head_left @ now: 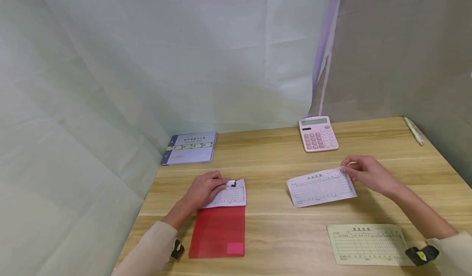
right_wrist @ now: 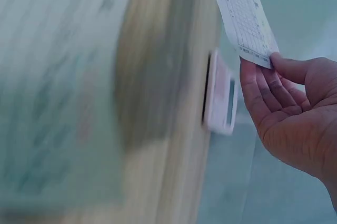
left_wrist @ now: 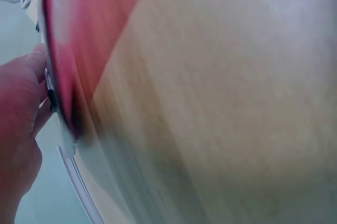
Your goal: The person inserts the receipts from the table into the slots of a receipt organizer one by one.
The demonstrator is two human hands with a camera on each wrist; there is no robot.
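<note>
My left hand (head_left: 207,189) grips a clipped stack of printed white slips (head_left: 234,196) by its upper left part. Its fingertips lie at a black binder clip (head_left: 233,183) on the stack's top edge. Under the stack's lower edge lies a red folder (head_left: 217,229) with a pink patch in its corner. Between thumb and fingers, my right hand (head_left: 368,176) pinches the right end of a single printed white slip (head_left: 321,188), tilted above the table. The same slip (right_wrist: 245,18) hangs from the fingertips in the right wrist view.
A pale green printed slip (head_left: 368,245) lies near my right forearm. At the back stand a pink calculator (head_left: 318,134) and, far right, a pen (head_left: 414,131). A blue-and-white booklet (head_left: 189,148) lies back left. Pale cloth (head_left: 239,62) hangs behind the wooden table (head_left: 273,243).
</note>
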